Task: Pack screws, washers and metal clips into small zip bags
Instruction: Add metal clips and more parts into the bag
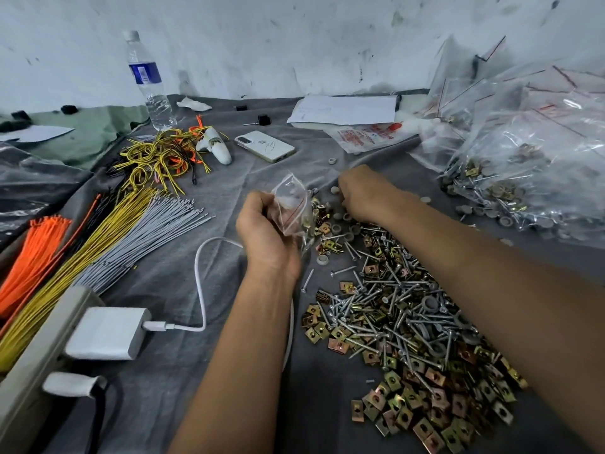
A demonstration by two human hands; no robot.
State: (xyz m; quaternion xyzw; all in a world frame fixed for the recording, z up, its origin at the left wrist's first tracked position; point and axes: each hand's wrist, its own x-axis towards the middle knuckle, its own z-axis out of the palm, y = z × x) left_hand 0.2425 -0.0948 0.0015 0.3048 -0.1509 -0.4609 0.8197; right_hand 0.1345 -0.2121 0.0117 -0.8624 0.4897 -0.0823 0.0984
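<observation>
The left hand [262, 224] grips a small zip bag [292, 204] near the middle of the grey cloth [170, 290], its fingers curled round the bag's lower half. The bag is clear plastic with a thin red line near its mouth, creased and standing upright, and a few brass-coloured clips and pale washers show through it. The right hand [363, 194] reaches down just to the right of the bag, fingers bent onto a scatter of grey washers [340, 221]; whether it pinches one cannot be told. From there a loose heap spreads toward the near right: silver screws [386, 309] lying crosswise in a tangle, and flat, square metal clips [409, 411], brass and coppery, each with a hole in the middle. At the far right lie big clear bags [537, 165] stuffed with the same parts. To the left lie bundles of orange, yellow and grey cable ties [108, 237], a white charger [108, 332] with its cable, a phone [264, 146] and a water bottle [149, 81].
</observation>
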